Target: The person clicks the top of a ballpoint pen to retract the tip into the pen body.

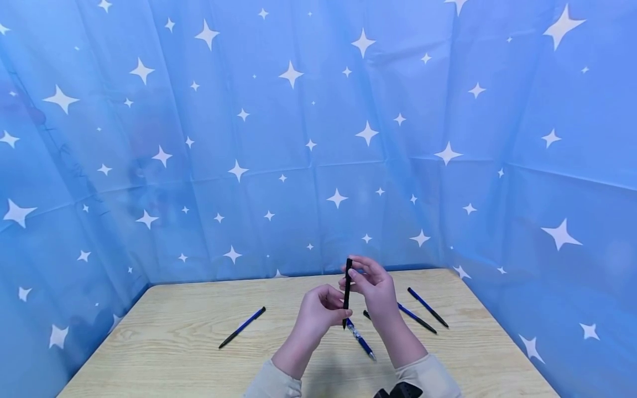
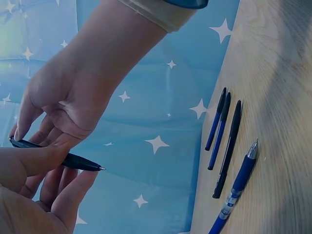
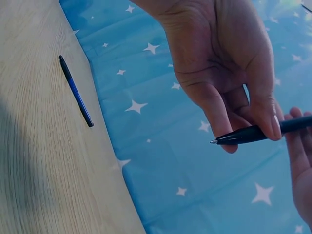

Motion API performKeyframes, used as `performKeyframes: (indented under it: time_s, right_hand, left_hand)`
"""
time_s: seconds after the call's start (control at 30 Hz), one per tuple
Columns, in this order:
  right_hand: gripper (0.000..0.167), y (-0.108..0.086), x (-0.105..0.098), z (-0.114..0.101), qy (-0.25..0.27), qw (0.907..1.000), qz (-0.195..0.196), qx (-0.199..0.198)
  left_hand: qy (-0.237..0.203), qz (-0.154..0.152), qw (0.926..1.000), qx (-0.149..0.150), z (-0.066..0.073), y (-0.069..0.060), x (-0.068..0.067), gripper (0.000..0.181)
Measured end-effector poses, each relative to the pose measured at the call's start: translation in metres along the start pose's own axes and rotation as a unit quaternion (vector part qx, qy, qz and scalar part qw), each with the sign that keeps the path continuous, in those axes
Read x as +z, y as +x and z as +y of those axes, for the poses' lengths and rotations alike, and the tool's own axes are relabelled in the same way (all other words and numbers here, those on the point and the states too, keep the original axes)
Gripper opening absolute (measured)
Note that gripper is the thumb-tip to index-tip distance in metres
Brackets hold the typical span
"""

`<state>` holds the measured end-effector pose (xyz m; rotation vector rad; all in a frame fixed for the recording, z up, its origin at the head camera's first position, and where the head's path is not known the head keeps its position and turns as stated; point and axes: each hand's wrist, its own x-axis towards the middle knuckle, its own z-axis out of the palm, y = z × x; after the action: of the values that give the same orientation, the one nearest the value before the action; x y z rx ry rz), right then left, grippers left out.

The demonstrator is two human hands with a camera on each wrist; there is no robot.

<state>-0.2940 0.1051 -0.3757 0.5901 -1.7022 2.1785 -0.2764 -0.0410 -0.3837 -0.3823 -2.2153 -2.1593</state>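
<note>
"Where is the black pen (image 1: 346, 290)?"
"Raised above the wooden table (image 1: 174, 315), tip down. The left hand (image 1: 317, 313) pinches it near the tip; the right hand (image 1: 376, 287) grips its upper end."
"How would it handle?"
"Probably light, stiff, slightly slick; best held mid-barrel."
"Any writing?"
"None readable; the silver-tipped blue pen (image 2: 239, 182) has a blurred band (image 2: 227, 208)."
</note>
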Motion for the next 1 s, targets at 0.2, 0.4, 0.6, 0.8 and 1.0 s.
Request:
performKeyframes:
  time_s: [0.2, 0.4, 0.6, 0.8, 1.0]
  right_hand:
    - [0.029, -0.001, 0.001, 0.000, 0.011, 0.9999, -0.005, 0.003]
    - [0.031, -0.003, 0.004, 0.001, 0.019, 0.9998, 0.000, -0.004]
    - [0.034, -0.004, 0.006, -0.001, 0.019, 0.9997, -0.012, -0.008]
    - [0.045, -0.004, 0.002, -0.004, -0.009, 0.9989, -0.045, -0.009]
    - [0.055, -0.004, -0.005, -0.004, -0.038, 0.9971, -0.065, 0.014]
  left_hand:
    - [0.002, 0.004, 1.0000, 0.004, 0.001, -0.001, -0.001, 0.023]
    - [0.007, -0.002, 1.0000, 0.003, 0.001, -0.002, -0.002, 0.023]
    - [0.028, -0.020, 0.9994, 0.007, 0.000, -0.004, -0.008, 0.023]
    - [0.052, -0.033, 0.9979, 0.018, 0.002, -0.007, -0.017, 0.023]
    - [0.105, -0.034, 0.9933, 0.032, 0.002, -0.009, -0.033, 0.025]
